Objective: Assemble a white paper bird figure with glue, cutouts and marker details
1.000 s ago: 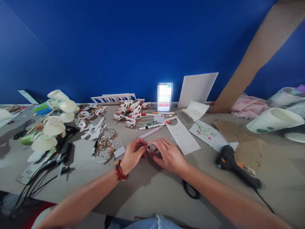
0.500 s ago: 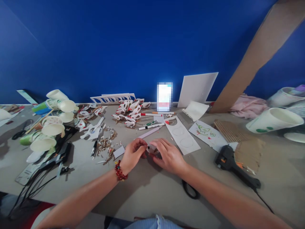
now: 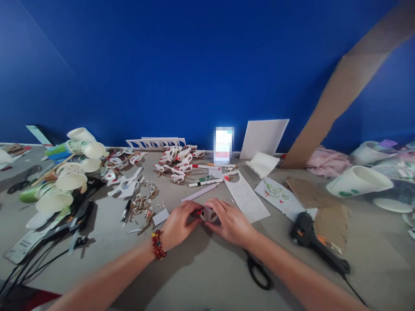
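A small white cut-out bird with a red beak and a dark eye (image 3: 209, 214) is held between both hands over the middle of the table. My left hand (image 3: 181, 221) pinches it at the red beak end, a beaded bracelet on the wrist. Wrapped round its other end is my right hand (image 3: 228, 220), fingers above and thumb below. Similar white and red bird pieces (image 3: 178, 162) lie piled beyond the hands. Black-handled scissors (image 3: 259, 272) lie partly under my right forearm.
Markers (image 3: 205, 183) and a white sheet with drawn outlines (image 3: 248, 196) lie ahead. A black glue gun (image 3: 319, 244) is at right, near a paper cup (image 3: 359, 181). Stacked cups (image 3: 55, 198), a craft knife (image 3: 126, 209) and cardboard scraps (image 3: 141, 209) are at left.
The camera view has tilted, so the table items appear lower. Between the hands, the bird piece's red beak and eye now show more clearly; both hands still hold it.
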Tool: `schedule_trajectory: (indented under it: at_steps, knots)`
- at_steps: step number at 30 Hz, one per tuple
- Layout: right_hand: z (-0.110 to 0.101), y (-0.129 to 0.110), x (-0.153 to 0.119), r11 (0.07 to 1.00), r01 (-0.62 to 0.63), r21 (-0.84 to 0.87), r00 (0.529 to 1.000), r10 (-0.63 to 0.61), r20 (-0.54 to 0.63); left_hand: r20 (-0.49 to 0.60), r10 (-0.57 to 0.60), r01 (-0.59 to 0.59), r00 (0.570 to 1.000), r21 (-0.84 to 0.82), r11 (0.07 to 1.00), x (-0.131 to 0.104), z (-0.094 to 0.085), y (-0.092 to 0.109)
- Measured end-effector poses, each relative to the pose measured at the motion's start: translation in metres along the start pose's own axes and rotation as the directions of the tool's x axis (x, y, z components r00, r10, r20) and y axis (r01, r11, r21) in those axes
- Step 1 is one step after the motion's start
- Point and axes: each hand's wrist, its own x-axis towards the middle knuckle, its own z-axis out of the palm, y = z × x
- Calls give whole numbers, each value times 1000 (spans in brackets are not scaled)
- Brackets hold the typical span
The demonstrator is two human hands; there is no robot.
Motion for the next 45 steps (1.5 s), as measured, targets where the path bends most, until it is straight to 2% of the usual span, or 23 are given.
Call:
schedule_trajectory:
  at_steps: [4,9,12,18,21,23,26,28,29,31,33,34,35,37,39,42,45]
  knots:
    - [-9,1,3,999,-14,-36,993,18,117,-11,62,-62,998,50,997,0,0,-4]
    - [-16,1,4,994,-52,-98,987,66,149,-32,161,-153,986,190,970,0,-3,-11]
    - [-17,-2,6,989,-65,-137,979,89,182,-58,176,-156,983,252,955,-2,-6,-12]
    - [-25,-10,8,974,-65,-215,977,105,183,-103,189,-155,976,276,949,-9,-7,-3]
    - [-30,-15,-1,976,-43,-213,990,71,126,-92,255,-217,963,299,929,-14,-4,1]
    - [-29,-20,-12,984,-41,-172,997,51,56,-45,358,-323,933,334,885,-17,1,2]
    - [-21,-30,-30,996,-58,-74,998,57,-12,109,536,-537,837,347,769,-24,8,6]
    - [-13,-40,-40,998,-48,-26,999,48,-8,172,594,-613,786,345,711,-28,8,14]
    - [-8,-44,-43,999,-32,-10,999,32,-2,183,597,-620,781,342,706,-29,4,19]
    - [0,-54,-46,1000,-4,7,1000,4,8,161,541,-561,825,344,753,-30,-10,26]
    - [9,-62,-46,1000,10,14,1000,-10,9,81,378,-379,922,383,843,-32,-32,28]
    - [12,-65,-46,1000,17,17,1000,-17,8,25,265,-250,964,425,870,-34,-44,26]
    - [15,-67,-45,999,26,19,1000,-26,0,-34,184,-145,982,478,866,-36,-56,21]
    - [20,-69,-45,998,57,17,998,-56,-26,-91,49,15,995,595,804,-42,-74,7]
    - [21,-69,-46,996,89,9,995,-88,-53,-146,-17,110,989,659,744,-51,-84,-8]
    - [20,-68,-47,994,106,9,990,-105,-89,-134,-45,123,990,662,740,-60,-85,-23]
    - [18,-68,-47,994,101,41,992,-98,-83,-139,-38,118,990,633,765,-60,-81,-27]
